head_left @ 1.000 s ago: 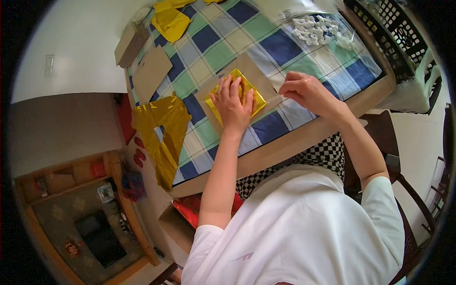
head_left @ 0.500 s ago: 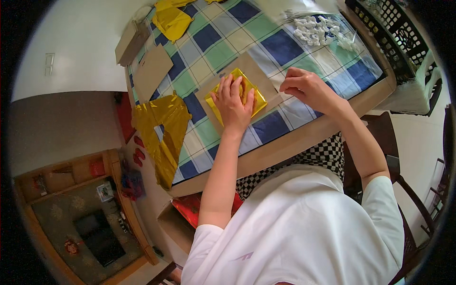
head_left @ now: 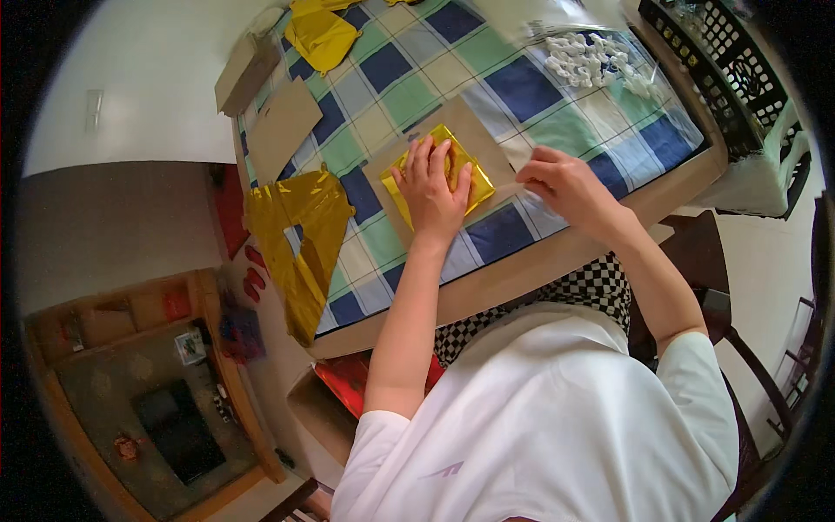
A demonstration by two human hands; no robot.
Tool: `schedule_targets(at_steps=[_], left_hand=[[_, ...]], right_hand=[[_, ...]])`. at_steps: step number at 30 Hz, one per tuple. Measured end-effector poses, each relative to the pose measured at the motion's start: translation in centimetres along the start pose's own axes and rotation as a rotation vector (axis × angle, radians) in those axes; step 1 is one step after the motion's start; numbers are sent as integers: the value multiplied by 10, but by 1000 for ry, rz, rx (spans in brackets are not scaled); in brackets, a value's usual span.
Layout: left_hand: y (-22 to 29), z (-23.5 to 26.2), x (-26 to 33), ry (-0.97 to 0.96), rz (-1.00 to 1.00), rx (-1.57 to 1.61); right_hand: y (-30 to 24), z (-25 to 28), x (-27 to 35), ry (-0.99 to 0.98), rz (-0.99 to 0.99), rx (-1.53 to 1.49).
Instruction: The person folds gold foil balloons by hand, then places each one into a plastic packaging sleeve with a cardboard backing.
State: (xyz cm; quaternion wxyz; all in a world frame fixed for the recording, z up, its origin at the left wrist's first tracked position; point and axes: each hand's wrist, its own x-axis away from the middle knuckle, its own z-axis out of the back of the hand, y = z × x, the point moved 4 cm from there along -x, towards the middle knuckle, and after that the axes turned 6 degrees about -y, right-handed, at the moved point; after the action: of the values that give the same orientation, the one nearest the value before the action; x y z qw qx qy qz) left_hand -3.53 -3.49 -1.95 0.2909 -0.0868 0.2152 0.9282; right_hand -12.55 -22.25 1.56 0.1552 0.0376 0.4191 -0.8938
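From the head view, your left hand lies open and flat on the shiny gold foil square, which rests on a brown cardboard sheet on the checked table. Your right hand pinches a thin pale strip just beside the foil; a clear bag of small white pieces and a black plastic crate sit beyond, and crumpled gold foil hangs off the table's left edge.

The left hand is covering the middle of the gold foil square, so its centre is not showing. At three o'clock of it, the right hand is pinching something pale and thin, too small to tell. At one o'clock, small white pieces are blurring together inside clear wrap. The bench's near edge is disappearing behind the person's white shirt.
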Motion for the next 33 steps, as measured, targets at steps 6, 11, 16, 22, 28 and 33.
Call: schedule_targets(at_steps=[6, 11, 16, 22, 28, 33], left_hand=[[0, -1, -1, 18, -16, -2], [0, -2, -1, 22, -14, -5], [-1, -1, -1, 4, -9, 3], [1, 0, -1, 20, -21, 0], [1, 0, -2, 28, -24, -11], [1, 1, -1, 34, 3, 6]], right_hand=[[5, -5, 15, 249, -163, -26], [3, -19, 10, 295, -188, 7], [1, -28, 9, 329, -194, 48], [-9, -31, 4, 294, -155, 99], [-4, -28, -2, 242, -108, 94], [-6, -26, 0, 194, -28, 114]])
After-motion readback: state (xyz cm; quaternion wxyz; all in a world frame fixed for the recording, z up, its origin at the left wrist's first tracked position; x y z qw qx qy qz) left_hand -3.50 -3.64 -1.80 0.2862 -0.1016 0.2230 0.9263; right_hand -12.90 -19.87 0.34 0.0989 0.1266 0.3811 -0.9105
